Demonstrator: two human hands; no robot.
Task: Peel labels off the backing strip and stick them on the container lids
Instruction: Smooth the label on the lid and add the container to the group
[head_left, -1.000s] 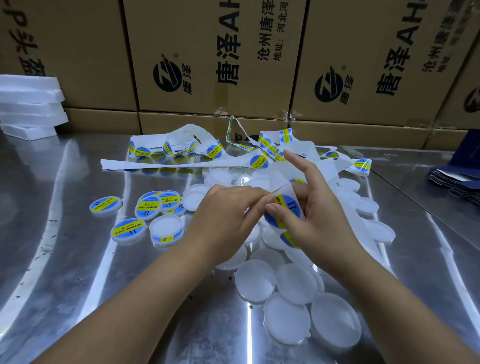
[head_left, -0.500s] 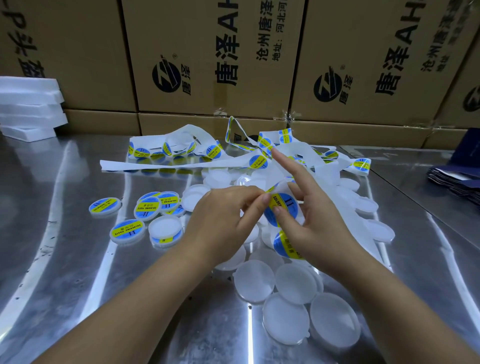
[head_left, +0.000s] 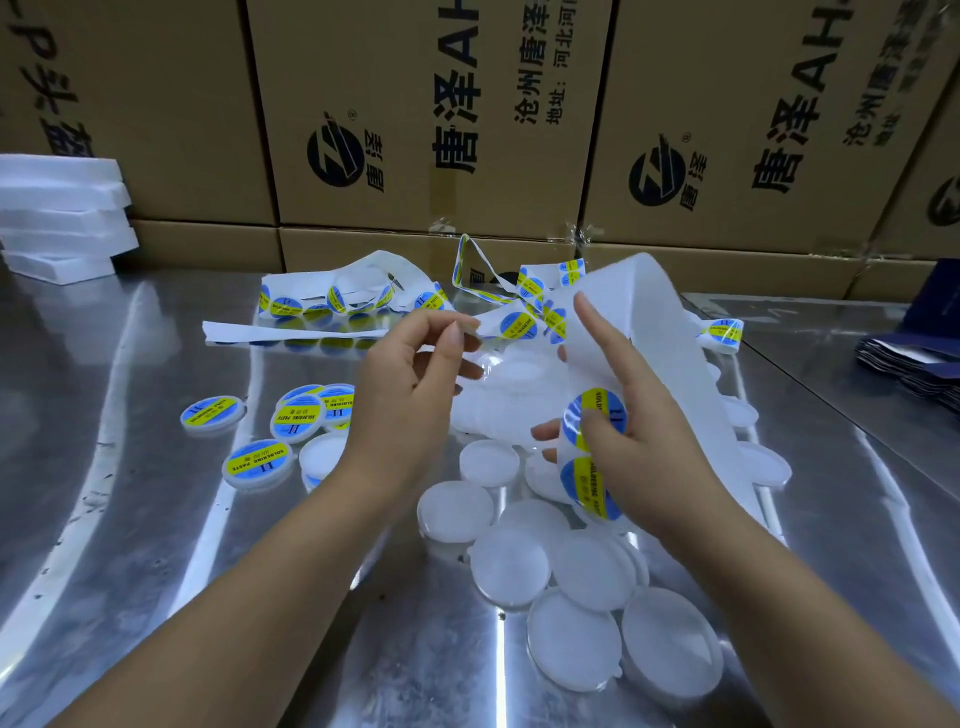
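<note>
Two round blue-and-yellow labels (head_left: 589, 491) sit on the white backing strip (head_left: 660, 332).

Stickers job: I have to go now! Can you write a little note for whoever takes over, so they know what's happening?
Left hand: raised over the lids with its fingers pinched together. I can't tell what, if anything, is between them.
Right hand: holds the backing strip, thumb on the top label. A second label sits just below it.
Done: a few labelled lids lie at the left.
Left: many bare lids are piled in the middle. More labels wait on the loose strips at the back.
</note>
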